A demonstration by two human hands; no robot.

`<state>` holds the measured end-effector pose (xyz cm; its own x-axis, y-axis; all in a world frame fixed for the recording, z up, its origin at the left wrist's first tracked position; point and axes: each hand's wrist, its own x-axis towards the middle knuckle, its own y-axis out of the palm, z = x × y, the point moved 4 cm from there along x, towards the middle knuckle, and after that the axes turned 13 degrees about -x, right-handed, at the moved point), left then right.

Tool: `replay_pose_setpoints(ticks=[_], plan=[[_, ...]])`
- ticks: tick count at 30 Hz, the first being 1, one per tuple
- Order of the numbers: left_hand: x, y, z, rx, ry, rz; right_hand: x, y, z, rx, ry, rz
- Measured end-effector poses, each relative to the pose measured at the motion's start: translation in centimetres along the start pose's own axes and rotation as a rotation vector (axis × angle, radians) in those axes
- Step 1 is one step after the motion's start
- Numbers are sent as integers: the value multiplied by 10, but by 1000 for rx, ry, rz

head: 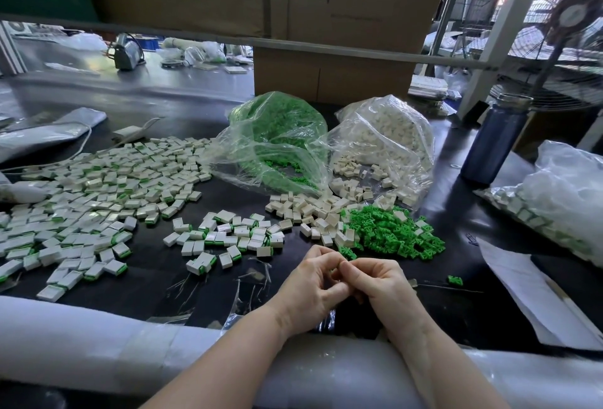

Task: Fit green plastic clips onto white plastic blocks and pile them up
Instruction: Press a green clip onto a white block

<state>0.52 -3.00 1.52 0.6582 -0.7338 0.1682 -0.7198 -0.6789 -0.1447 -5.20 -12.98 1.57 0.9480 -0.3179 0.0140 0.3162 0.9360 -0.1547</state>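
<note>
Though curled, both hands point(342, 281) together.

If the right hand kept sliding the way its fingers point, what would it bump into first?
Its fingers point left, and the right hand already meets the left hand there, so that comes first. Past it, probably the finished blocks with green clips, though depth is hard to judge.

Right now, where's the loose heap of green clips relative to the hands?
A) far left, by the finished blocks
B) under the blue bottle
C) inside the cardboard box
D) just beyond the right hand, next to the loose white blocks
D: the loose green clips lie on the table just beyond the right hand, bordering the loose white blocks.
</note>
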Motion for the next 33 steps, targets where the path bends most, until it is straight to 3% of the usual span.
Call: replay_pose_setpoints(ticks=[7, 12, 19, 27, 33], plan=[[0, -2, -3, -91, -10, -38, 2, 1, -1, -31, -22, -22], [2, -8, -2, -42, 3, -120, 3, -6, -2, 11, -24, -147], [2, -7, -1, 35, -2, -126, -1, -11, 4, -215, -124, -214], [2, -6, 1, 39, -15, -153, 3, -9, -2, -317, -94, -220], [0, -17, 7, 9, -48, -306, 3, -20, -2, -377, -113, -402]])
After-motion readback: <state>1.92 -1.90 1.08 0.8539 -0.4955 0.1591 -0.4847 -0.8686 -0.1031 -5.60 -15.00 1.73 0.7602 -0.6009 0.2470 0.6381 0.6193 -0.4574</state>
